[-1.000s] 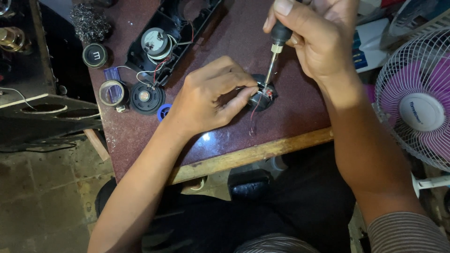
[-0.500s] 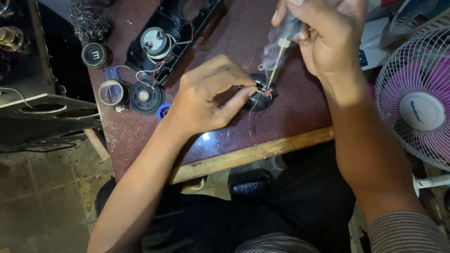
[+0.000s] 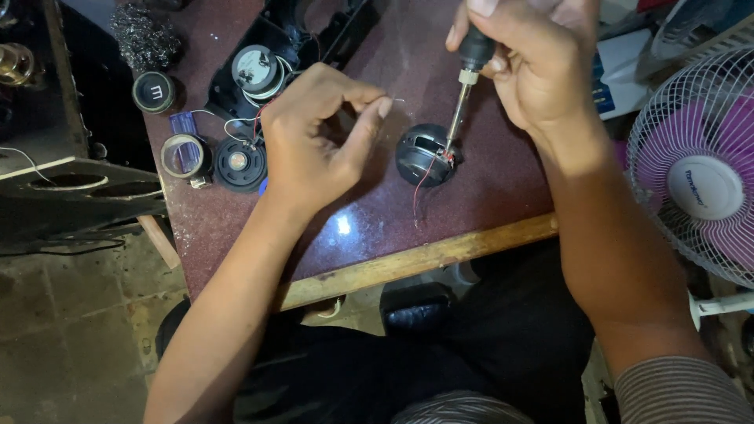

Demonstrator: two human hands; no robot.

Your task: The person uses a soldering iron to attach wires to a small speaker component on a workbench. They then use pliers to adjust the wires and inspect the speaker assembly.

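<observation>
Fingers (image 3: pixel 503 35) of the right hand (image 3: pixel 534 71) are wrapping tightly around the black handle of a soldering iron (image 3: pixel 465 86), holding it almost upright with the metal tip pointing down. The tip is touching the top of a small round black speaker (image 3: pixel 420 157), at the place where thin red wires (image 3: pixel 424 177) are joining it. The speaker is lying on the dark red table (image 3: pixel 471 212), near the wooden front edge, just below the right hand.

On the left hand (image 3: pixel 314 137), the thumb and the first finger are pinching together, nearly closed, and a very thin piece of wire (image 3: pixel 397 100) is sticking out from the fingertips toward the iron. It is too thin to tell if it is solder or plain wire. This hand is hovering a little to the left of the speaker and is not touching it.

Behind the left hand, a second black speaker (image 3: pixel 239 165) is resting face up, with a roll of tape (image 3: pixel 182 155) beside it and a round black cap (image 3: pixel 153 92) farther back. A black plastic housing (image 3: pixel 306 39) with another round part (image 3: pixel 255 69) inside is lying at the back of the table. A fan with pink blades (image 3: pixel 699 165) is standing at the right, off the table.
</observation>
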